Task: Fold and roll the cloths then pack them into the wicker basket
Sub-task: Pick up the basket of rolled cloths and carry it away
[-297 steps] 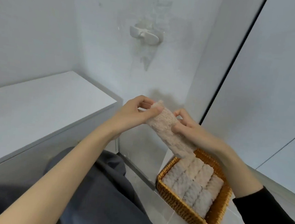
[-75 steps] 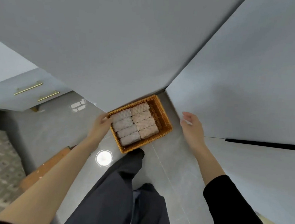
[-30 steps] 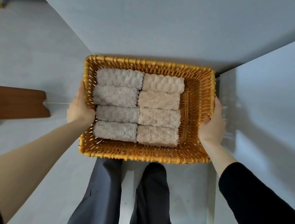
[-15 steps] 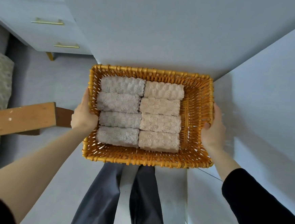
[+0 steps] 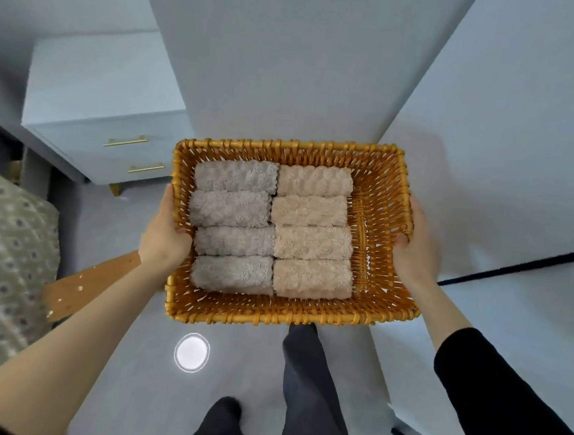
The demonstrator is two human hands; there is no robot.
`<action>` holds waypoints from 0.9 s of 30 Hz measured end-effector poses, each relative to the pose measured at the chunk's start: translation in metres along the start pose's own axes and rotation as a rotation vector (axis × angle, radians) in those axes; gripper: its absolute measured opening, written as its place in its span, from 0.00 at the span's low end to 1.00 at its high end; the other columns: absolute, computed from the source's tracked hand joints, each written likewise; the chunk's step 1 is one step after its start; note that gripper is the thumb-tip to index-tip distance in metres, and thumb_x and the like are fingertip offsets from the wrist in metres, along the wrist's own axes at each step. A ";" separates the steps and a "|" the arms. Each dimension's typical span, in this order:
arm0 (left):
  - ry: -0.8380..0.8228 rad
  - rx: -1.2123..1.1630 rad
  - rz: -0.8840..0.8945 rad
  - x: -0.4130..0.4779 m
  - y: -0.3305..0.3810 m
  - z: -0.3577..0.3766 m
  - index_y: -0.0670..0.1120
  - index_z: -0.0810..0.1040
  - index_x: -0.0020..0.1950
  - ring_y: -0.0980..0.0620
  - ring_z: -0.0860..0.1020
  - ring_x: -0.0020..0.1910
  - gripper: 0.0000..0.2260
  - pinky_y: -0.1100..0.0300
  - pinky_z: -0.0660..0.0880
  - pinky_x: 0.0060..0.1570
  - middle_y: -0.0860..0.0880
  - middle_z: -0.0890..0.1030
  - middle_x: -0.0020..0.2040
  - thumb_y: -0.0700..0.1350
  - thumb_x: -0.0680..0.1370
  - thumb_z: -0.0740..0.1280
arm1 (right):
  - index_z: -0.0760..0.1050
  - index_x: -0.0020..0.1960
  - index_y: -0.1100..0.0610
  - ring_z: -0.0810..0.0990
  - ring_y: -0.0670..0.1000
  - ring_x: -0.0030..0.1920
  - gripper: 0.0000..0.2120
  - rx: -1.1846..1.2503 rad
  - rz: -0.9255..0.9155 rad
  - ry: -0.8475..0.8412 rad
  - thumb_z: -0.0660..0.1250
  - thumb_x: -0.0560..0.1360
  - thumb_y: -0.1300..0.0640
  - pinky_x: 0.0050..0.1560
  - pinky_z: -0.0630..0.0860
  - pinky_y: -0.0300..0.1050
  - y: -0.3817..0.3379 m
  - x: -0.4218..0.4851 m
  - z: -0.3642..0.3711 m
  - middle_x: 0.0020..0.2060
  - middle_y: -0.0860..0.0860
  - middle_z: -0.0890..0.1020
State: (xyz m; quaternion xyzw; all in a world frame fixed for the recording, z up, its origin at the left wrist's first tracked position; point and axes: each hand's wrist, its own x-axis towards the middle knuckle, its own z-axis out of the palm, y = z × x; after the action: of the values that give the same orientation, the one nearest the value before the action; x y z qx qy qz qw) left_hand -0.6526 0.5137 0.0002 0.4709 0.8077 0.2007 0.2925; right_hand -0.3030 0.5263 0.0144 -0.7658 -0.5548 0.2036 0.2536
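In the head view, the wicker basket [image 5: 271, 314] is up in the air over the floor [image 5: 134, 394], right between the two hands. Its long side runs from left to right, so each hand has one short end. The left hand [image 5: 165, 238] grips the left end with its thumb hooked over the rim. The right hand [image 5: 417, 250] grips the right end the same way. The other fingers are hidden behind the walls. Eight rolled cloths [image 5: 307, 243] lie inside, four and four, closer to the left hand. There is a bare strip by the right hand. I think the basket must stay level, or the rolls may slide that way.
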 end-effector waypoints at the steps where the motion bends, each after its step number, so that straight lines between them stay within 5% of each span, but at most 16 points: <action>1: -0.011 0.001 0.037 -0.011 -0.001 -0.011 0.60 0.49 0.77 0.37 0.74 0.61 0.34 0.45 0.74 0.52 0.46 0.72 0.69 0.37 0.78 0.59 | 0.59 0.75 0.45 0.76 0.53 0.59 0.23 0.007 0.014 0.028 0.53 0.82 0.60 0.53 0.67 0.43 -0.005 -0.019 -0.009 0.64 0.48 0.75; 8: -0.104 0.000 0.192 -0.071 -0.009 -0.060 0.61 0.52 0.76 0.38 0.73 0.63 0.31 0.42 0.71 0.59 0.47 0.73 0.69 0.40 0.78 0.60 | 0.57 0.75 0.39 0.77 0.54 0.58 0.26 -0.045 0.167 0.154 0.52 0.81 0.60 0.57 0.75 0.54 -0.017 -0.128 -0.054 0.64 0.47 0.76; 14: -0.191 0.033 0.270 -0.133 -0.011 -0.074 0.60 0.54 0.75 0.38 0.72 0.64 0.29 0.40 0.69 0.61 0.47 0.72 0.69 0.45 0.78 0.63 | 0.58 0.74 0.41 0.77 0.52 0.59 0.23 -0.056 0.260 0.204 0.52 0.82 0.56 0.57 0.74 0.53 -0.003 -0.218 -0.089 0.64 0.46 0.76; 27: -0.287 0.143 0.332 -0.301 -0.042 -0.053 0.57 0.53 0.76 0.38 0.75 0.60 0.33 0.45 0.73 0.50 0.45 0.73 0.67 0.37 0.76 0.61 | 0.59 0.74 0.43 0.77 0.51 0.57 0.24 -0.041 0.336 0.286 0.54 0.81 0.58 0.53 0.76 0.50 0.075 -0.414 -0.163 0.64 0.48 0.76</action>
State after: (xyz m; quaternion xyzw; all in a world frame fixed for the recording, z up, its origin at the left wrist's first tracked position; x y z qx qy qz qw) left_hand -0.5985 0.2270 0.0997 0.6407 0.6813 0.1194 0.3334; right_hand -0.2755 0.0866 0.1094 -0.8736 -0.3818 0.1209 0.2765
